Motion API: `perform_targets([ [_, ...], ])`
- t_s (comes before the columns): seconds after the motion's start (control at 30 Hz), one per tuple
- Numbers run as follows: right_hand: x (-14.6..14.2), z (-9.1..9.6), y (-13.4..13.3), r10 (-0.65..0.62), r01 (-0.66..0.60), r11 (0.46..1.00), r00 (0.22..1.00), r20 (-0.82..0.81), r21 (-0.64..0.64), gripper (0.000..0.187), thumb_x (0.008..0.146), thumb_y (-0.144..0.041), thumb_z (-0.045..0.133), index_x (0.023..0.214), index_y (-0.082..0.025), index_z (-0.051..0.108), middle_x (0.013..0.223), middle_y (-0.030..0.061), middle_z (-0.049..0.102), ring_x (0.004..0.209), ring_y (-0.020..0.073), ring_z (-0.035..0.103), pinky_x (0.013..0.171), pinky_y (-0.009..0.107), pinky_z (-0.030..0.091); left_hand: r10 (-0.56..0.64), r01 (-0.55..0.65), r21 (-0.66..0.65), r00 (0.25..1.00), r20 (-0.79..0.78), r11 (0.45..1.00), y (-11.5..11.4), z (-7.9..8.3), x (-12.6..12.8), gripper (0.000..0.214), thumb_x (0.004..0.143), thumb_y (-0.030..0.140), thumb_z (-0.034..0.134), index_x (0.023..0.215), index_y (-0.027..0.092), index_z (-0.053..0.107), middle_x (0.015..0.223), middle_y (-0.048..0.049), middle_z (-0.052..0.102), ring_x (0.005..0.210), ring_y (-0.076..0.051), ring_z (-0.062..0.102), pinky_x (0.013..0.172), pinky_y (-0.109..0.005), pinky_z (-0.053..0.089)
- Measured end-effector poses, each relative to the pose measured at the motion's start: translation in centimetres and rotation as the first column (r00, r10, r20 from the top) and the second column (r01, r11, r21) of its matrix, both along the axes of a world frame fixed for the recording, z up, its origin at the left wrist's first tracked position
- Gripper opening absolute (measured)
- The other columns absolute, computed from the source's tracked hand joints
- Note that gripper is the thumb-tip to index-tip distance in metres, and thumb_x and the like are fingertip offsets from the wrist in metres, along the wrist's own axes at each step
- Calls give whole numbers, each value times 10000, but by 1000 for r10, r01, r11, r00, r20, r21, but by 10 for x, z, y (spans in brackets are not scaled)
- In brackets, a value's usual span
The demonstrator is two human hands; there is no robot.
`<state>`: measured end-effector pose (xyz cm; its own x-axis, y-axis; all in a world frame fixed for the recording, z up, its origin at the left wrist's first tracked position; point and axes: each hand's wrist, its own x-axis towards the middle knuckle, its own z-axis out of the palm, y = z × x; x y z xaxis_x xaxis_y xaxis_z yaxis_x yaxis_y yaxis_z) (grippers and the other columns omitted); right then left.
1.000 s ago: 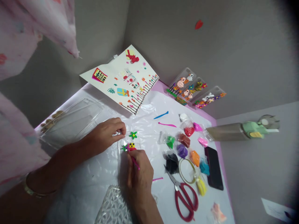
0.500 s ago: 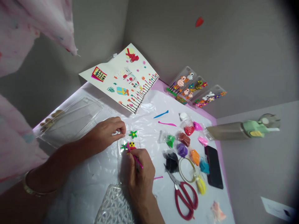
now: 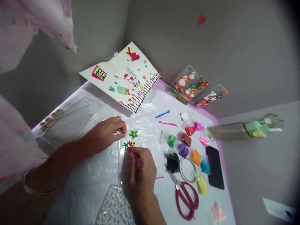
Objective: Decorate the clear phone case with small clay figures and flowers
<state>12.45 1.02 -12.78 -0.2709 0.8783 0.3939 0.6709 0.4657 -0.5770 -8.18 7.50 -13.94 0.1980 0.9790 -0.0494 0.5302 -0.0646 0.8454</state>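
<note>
My right hand [image 3: 142, 170] pinches a pink clay modelling tool [image 3: 139, 159]. Its upper end reaches the clay figures on a clear phone case [image 3: 124, 167], which lies flat on the table. On that case are a green clay flower [image 3: 133, 134] with a yellow centre, a second green piece [image 3: 125, 145], and a yellow, black and red clay figure [image 3: 133, 144] partly covered by my fingers. My left hand [image 3: 112, 129] has curled fingers, with thumb and forefinger closed at the case's upper left edge.
Bagged clay lumps, such as purple [image 3: 182, 150], lie to the right, near red-handled scissors [image 3: 186, 195], a tape roll [image 3: 188, 170] and a black phone [image 3: 215, 167]. A decorated card [image 3: 110, 72] stands behind. Decorated cases [image 3: 182, 82] lean on the wall. A textured glass dish [image 3: 114, 207] sits in front.
The pink tool's tip has shifted slightly up and right over the clay figures, with my right hand moving a little. My left hand stays at the case's edge.
</note>
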Motion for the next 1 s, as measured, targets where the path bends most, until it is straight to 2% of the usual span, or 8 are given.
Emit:
perform_targets([
  [0.33, 1, 4, 2, 10, -11, 1000, 987, -162, -6, 245, 1090, -56, 486, 1130, -204, 678, 1004, 56, 725, 938, 171, 682, 842, 275, 553, 20, -20, 8, 1000, 1, 1000, -1, -2, 2, 151, 902, 341, 601, 798, 246, 653, 890, 0, 648, 849, -193, 597, 815, -336, 441],
  [0.67, -1, 1, 3, 27, -34, 998, 990, -136, -47, 218, 1089, -82, 502, 1114, -212, 676, 983, 42, 743, 914, 177, 692, 825, 275, 550, 26, -26, 54, 1000, 6, 998, -2, -10, 1, 146, 920, 324, 610, 803, 251, 658, 893, 2, 658, 846, -190, 598, 807, -330, 451],
  [1.0, -1, -1, 5, 35, -42, 997, 993, -114, -58, 221, 1081, -70, 507, 1117, -210, 675, 994, 40, 748, 920, 179, 689, 835, 281, 539, 19, -19, 57, 1000, 2, 998, -2, -5, 2, 137, 915, 307, 620, 797, 245, 653, 877, 4, 656, 834, -190, 599, 794, -327, 454],
])
